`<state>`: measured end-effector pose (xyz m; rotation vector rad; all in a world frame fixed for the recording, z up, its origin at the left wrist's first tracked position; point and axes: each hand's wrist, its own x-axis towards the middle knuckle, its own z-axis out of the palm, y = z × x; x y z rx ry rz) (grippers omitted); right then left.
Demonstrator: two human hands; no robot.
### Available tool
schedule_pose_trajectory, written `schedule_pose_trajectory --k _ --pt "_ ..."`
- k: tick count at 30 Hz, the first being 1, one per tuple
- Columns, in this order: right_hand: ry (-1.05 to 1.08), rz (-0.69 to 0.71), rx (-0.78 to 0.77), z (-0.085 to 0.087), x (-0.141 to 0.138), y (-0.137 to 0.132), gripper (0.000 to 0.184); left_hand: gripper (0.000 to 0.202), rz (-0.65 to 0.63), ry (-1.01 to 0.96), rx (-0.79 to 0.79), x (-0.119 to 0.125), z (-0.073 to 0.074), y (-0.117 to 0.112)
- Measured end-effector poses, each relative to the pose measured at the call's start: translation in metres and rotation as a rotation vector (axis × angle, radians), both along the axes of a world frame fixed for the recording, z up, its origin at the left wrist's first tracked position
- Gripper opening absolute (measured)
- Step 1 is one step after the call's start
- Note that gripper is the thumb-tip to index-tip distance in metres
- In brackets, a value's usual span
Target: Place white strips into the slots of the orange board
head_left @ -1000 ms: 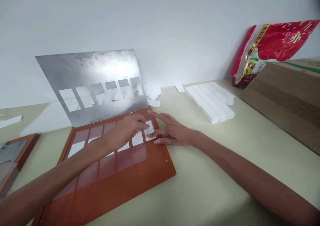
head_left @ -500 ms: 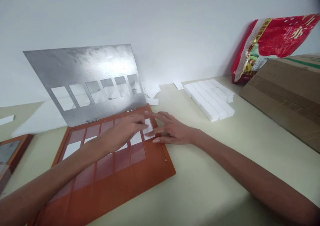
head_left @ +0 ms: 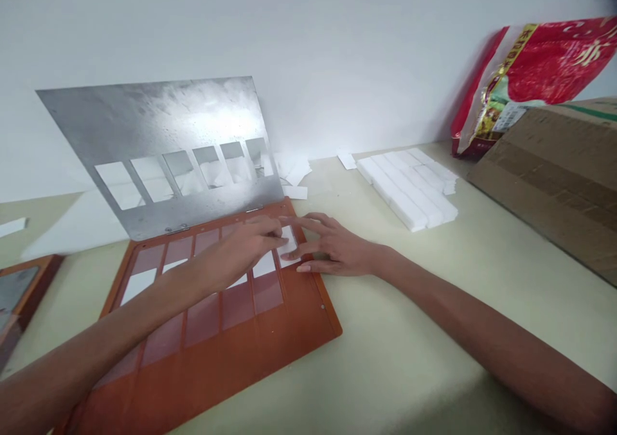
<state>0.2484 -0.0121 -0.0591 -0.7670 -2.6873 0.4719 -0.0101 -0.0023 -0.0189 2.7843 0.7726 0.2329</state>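
Observation:
An orange-brown tray (head_left: 289, 322) with several long slots lies on the table, its hinged metal lid (head_left: 159, 133) with window cut-outs standing open against the wall. White rectangular pieces sit in the slots' upper ends. My left hand (head_left: 241, 252) reaches across the tray, fingertips pressing on a white piece (head_left: 289, 242) in the rightmost slot. My right hand (head_left: 332, 245) lies flat beside it at the tray's right edge, fingers spread and touching the same piece.
A block of stacked white pieces (head_left: 409, 187) lies at the right back. A cardboard box (head_left: 554, 178) and a red printed bag (head_left: 535, 75) stand at far right. Loose white scraps (head_left: 294, 171) lie by the wall. Another tray's corner (head_left: 19, 293) shows at left.
Both hands stay on the white piece in the rightmost slot, shifting only slightly. The view has drifted a little.

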Motion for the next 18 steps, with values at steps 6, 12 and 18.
schedule_pose_trajectory --k 6,12,18 --pt "-0.015 0.01 0.014 -0.001 0.0 0.001 0.039 0.045 -0.006 0.221 0.001 0.002 0.01 0.002" --pt "0.003 -0.008 -0.049 -0.001 0.001 0.0 0.04 0.049 -0.079 0.259 0.12 0.006 0.025 0.002" --pt "0.111 0.044 -0.092 0.006 0.004 -0.002 0.04 0.063 -0.033 0.206 -0.008 0.001 0.023 0.009"
